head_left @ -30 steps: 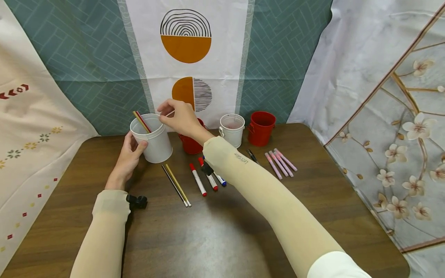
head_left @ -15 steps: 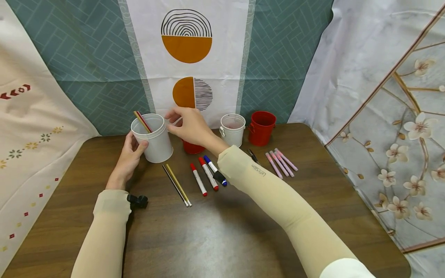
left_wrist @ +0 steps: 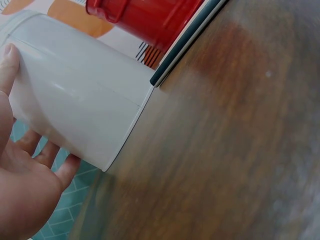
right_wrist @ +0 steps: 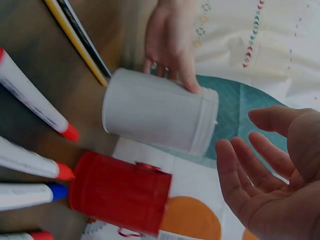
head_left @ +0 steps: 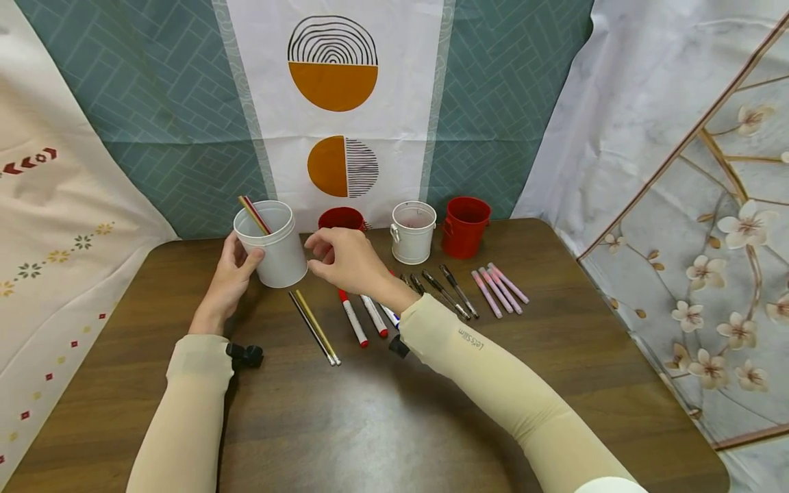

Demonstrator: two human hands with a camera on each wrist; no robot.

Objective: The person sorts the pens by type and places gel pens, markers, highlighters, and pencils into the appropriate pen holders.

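My left hand [head_left: 231, 281] grips the side of a large white bucket [head_left: 280, 263] at the back left, thumb in front and fingers behind it. Yellow and dark red pencils [head_left: 254, 213] lean inside, their ends above the rim. In the left wrist view the thumb and fingers spread round the bucket's wall [left_wrist: 75, 95]. My right hand [head_left: 351, 260] hovers just right of the bucket, in front of a red bucket [head_left: 341, 219], with nothing in its loosely bent fingers [right_wrist: 232, 170]. Below the white bucket lie a black and a yellow pencil [head_left: 316, 329] side by side.
Red-capped markers [head_left: 353, 318] and a blue one, partly under the right wrist, lie mid-table. Several black pens [head_left: 459, 291] and pink pens [head_left: 507, 287] lie to the right. A smaller white bucket [head_left: 413, 239] and another red bucket [head_left: 466, 229] stand at the back edge.
My right hand has let go of a thin pale stick at the white bucket's rim and moved down and right, away from it. The left hand stays on the bucket.
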